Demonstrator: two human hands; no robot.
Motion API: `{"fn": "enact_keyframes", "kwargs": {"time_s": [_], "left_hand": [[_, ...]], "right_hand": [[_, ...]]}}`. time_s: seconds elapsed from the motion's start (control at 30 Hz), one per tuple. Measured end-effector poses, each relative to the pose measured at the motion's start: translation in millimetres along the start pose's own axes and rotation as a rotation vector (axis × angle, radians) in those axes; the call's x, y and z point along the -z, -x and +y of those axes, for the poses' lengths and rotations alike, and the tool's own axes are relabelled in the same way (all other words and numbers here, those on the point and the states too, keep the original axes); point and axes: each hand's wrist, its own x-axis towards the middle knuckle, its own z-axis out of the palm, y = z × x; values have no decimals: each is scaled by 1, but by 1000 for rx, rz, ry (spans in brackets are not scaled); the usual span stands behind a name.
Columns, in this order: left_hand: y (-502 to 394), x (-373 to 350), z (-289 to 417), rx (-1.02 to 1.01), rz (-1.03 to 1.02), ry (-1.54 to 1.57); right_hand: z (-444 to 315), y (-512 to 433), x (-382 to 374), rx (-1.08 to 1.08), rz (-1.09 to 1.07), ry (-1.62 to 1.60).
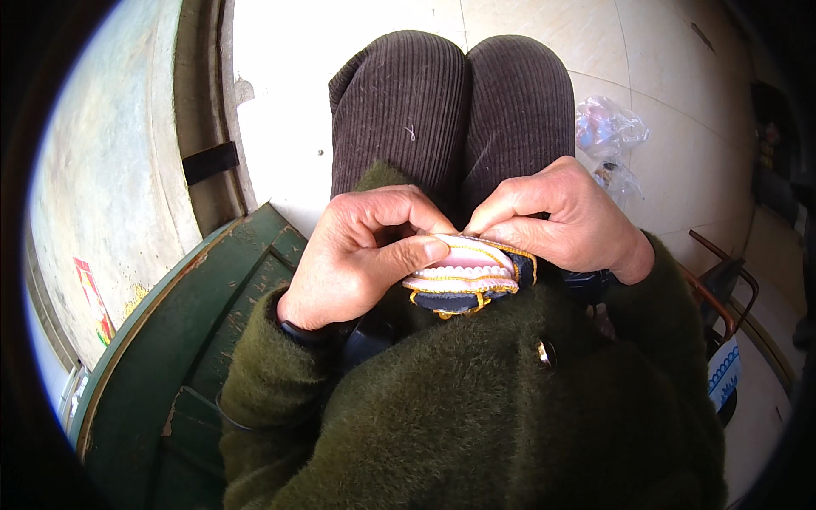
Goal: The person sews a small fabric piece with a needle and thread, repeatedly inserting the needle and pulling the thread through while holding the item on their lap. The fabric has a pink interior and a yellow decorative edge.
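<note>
A small stitched fabric piece (pixel 462 271), pink inside and dark blue outside with yellow edging, is held up in front of my coat. A row of white bead-like trim runs across its pink part. My left hand (pixel 363 252) pinches its upper left edge, the thumb lying on the pink fabric. At the upper right edge, my right hand (pixel 548 220) grips the rim between thumb and fingers. The fingertips of both hands nearly meet at the top. Whether a needle or thread is between them cannot be seen.
Below the hands are my knees in dark corduroy trousers (pixel 401 108). Clear plastic bags (pixel 605 131) lie on the tiled floor to the right, near a brown metal frame (pixel 714 299). A worn green wooden door (pixel 191 357) stands close on the left, beside a wall (pixel 115 172).
</note>
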Motion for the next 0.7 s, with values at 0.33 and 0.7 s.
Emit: {"fn": "enact_keyframes", "kwargs": {"time_s": [0.33, 0.7], "left_hand": [[0, -1, 2, 22, 7, 20], [0, -1, 3, 93, 1, 72]], "right_hand": [[4, 0, -1, 47, 22, -14], [6, -5, 0, 127, -9, 4]]}}
